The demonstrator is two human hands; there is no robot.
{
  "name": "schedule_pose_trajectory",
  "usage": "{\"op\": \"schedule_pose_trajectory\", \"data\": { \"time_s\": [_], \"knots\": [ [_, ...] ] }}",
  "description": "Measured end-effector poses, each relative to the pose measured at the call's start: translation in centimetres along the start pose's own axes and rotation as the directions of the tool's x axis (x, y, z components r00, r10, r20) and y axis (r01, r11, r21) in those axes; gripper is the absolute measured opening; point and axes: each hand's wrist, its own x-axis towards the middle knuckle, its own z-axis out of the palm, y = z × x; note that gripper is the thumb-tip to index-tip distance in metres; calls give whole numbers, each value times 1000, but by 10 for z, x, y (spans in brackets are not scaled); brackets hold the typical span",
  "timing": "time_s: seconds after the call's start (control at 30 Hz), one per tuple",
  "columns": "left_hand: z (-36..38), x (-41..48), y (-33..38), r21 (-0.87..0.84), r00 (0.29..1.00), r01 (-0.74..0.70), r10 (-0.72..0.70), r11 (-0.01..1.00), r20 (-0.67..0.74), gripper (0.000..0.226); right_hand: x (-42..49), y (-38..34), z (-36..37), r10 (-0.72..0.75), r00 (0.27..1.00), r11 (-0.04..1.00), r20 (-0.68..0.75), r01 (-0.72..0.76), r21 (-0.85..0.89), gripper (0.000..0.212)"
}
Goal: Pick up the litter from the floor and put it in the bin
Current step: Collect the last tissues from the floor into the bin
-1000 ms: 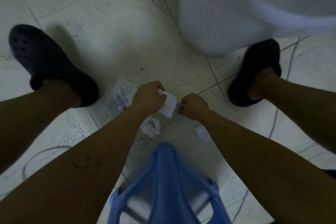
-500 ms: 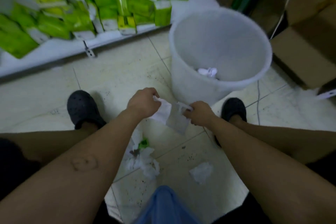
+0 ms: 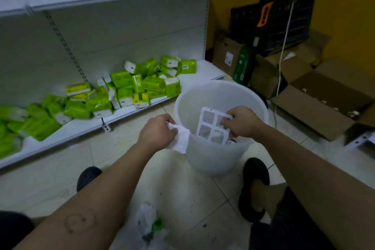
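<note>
A white plastic bin [image 3: 213,160] stands on the tiled floor ahead of me. My left hand [image 3: 157,134] is shut on a crumpled white tissue [image 3: 180,141], held just outside the bin's near left rim. My right hand [image 3: 242,123] grips a flat white plastic tray with several clear windows [image 3: 212,128], held upright inside the bin's mouth. More litter, white tissues with a green scrap [image 3: 151,224], lies on the floor between my legs.
A low white shelf [image 3: 67,128] on the left carries several green tissue packs [image 3: 138,84]. Open cardboard boxes [image 3: 324,103] and a dark crate [image 3: 284,22] fill the right. My dark shoes [image 3: 255,170] flank the bin.
My view rose from the floor to the bin. Both hands lifted off the floor with the tissue and the tray, and the tray now sits over the bin's opening.
</note>
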Motion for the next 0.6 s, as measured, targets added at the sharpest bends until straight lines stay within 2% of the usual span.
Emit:
{"op": "schedule_pose_trajectory", "data": {
  "time_s": [0.07, 0.17, 0.27, 0.33, 0.4, 0.5, 0.6],
  "knots": [
    [3, 11, 11, -8, 1000, -3, 3, 1000, -21, 6, 4, 13, -8, 57, 998, 995, -6, -57, 87, 17],
    [13, 32, 31, -26, 999, 2, -4, 1000, -46, 8, 15, 33, -9, 104, 995, 990, -7, -103, 100, 20],
    [31, 56, 48, 1, 999, -21, 21, 1000, -47, 10, 32, 46, -6, 131, 984, 975, -118, -106, 193, 26],
    [44, 71, 56, 32, 999, -30, 31, 999, -39, 12, 43, 53, -2, 133, 974, 980, -182, -101, 174, 24],
    [59, 86, 59, 52, 998, -34, 36, 998, -44, 24, 52, 59, 2, 131, 965, 982, -226, -95, 163, 18],
    [79, 99, 61, 52, 999, -40, 41, 998, -6, 58, 61, 65, -2, 149, 966, 964, -211, -95, 248, 47],
    [92, 96, 58, 111, 998, -59, 55, 992, 34, 64, 63, 70, 0, 135, 985, 983, -109, -120, 137, 65]
  ]
}}
